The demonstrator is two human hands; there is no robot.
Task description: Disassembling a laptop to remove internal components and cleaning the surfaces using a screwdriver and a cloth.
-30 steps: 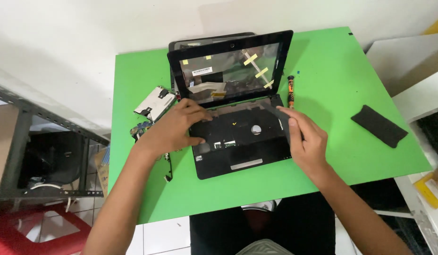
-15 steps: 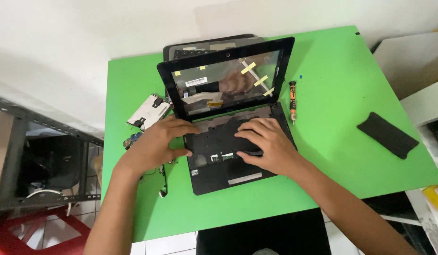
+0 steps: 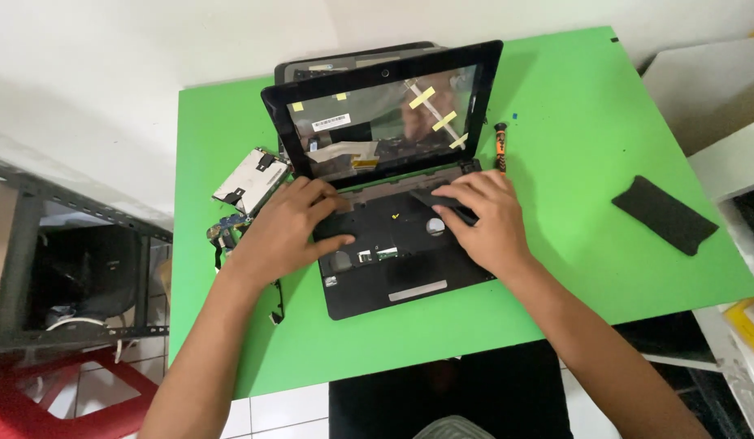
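A small black laptop (image 3: 397,268) lies open on the green table (image 3: 588,146), its keyboard removed and its screen bezel off, with yellow tape strips on the bare panel (image 3: 385,122). My left hand (image 3: 292,228) presses on the left side of the base, thumb and fingers spread along the palm-rest edge. My right hand (image 3: 487,219) rests on the right side of the base, fingertips touching the upper deck near the hinge. Neither hand holds a loose part.
An orange-handled screwdriver (image 3: 500,146) lies right of the screen. A hard drive (image 3: 251,179) and small circuit boards (image 3: 227,232) sit left of the laptop. A flat black pad (image 3: 664,214) lies at the right. A second dark panel (image 3: 353,61) pokes out behind the screen.
My right hand has moved from the middle of the base to its right side near the hinge. My left hand stays on the left of the base. The view has shifted slightly.
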